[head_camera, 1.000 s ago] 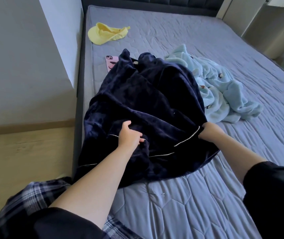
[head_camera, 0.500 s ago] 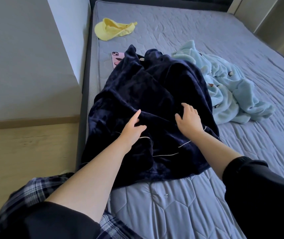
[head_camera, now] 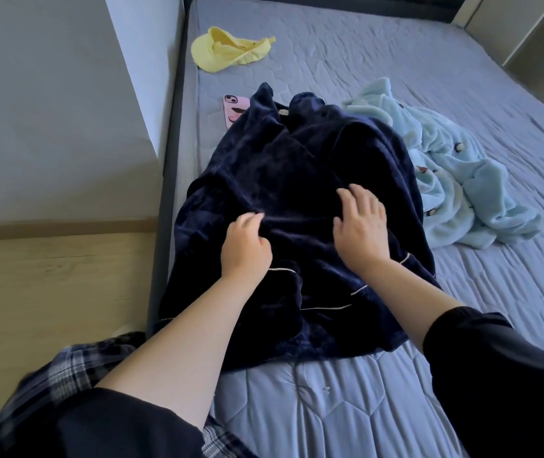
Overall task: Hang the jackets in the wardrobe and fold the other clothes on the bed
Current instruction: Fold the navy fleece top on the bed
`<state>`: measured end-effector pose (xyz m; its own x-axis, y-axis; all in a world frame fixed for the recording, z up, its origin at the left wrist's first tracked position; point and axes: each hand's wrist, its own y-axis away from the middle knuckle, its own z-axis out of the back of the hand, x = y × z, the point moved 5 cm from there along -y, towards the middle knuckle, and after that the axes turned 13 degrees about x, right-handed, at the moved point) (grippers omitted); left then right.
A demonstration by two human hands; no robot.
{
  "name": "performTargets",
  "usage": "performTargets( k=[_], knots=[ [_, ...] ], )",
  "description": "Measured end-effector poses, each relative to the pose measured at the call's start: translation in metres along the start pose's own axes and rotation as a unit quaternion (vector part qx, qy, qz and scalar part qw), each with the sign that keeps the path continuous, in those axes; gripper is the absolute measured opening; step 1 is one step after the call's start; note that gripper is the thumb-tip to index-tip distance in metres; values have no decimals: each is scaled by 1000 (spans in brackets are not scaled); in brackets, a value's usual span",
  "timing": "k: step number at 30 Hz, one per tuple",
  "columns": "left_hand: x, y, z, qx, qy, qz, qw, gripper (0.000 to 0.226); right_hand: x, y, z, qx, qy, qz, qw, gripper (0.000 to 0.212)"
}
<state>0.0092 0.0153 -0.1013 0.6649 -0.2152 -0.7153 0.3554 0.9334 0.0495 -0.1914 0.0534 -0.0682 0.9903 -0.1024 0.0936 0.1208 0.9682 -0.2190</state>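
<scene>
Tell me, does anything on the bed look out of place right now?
Yes: a pink phone lies at the left edge of the bed, with the navy garment draped over the phone's lower right corner, so it could get dragged or folded in.

a navy garment [head_camera: 297,180] lies spread on the grey bed [head_camera: 396,408]. the left hand [head_camera: 245,249] curls its fingers round a fold of it; the right hand [head_camera: 361,226] rests flat just beside. a light blue garment [head_camera: 468,193] touches its right edge; a pink phone [head_camera: 235,109] pokes out at its top.
</scene>
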Motion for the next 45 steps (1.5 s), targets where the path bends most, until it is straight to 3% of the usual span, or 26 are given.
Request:
performTargets(
  k=[2,3,5,6,9,12,15,16,19,22,28,32,37,41,45],
  knots=[
    [-11,1,-15,65,-163,-127,976,57,20,9,-19,67,75,112,989,55],
    [-7,1,-27,121,-234,-134,955,59,19,15,-30,137,120,123,976,56],
    [16,0,-41,221,-302,-75,924,58,-3,26,-48,259,167,30,951,59],
    [26,0,-43,245,-305,-48,919,58,-17,32,-50,278,186,-30,942,61],
    [31,0,-41,230,-310,-39,922,60,-27,39,-37,195,159,-101,963,67],
    [23,-3,-37,188,-332,-57,922,59,-5,31,-27,84,62,-49,993,70],
    [25,1,-37,202,-340,-43,918,59,3,21,-42,171,107,62,978,65],
    [26,3,-35,204,-343,-40,916,59,-7,17,-44,192,132,60,971,63],
    [27,2,-25,174,-352,-58,918,55,-44,4,-27,151,120,17,981,59],
    [24,-8,-12,135,-345,-75,926,52,-35,-19,-17,125,124,57,983,57],
    [5,-52,3,118,-360,-70,923,53,26,-68,-39,196,155,130,960,59],
    [13,-91,7,163,-395,-44,903,54,36,-81,-57,231,156,118,953,59],
    [78,-113,26,251,-366,84,892,59,34,-95,-61,230,190,92,950,61],
    [98,-115,32,196,-343,118,911,60,34,-122,-59,220,208,66,951,63],
    [99,-118,36,148,-317,160,923,59,9,-150,-50,296,273,-11,915,67]
  ],
)
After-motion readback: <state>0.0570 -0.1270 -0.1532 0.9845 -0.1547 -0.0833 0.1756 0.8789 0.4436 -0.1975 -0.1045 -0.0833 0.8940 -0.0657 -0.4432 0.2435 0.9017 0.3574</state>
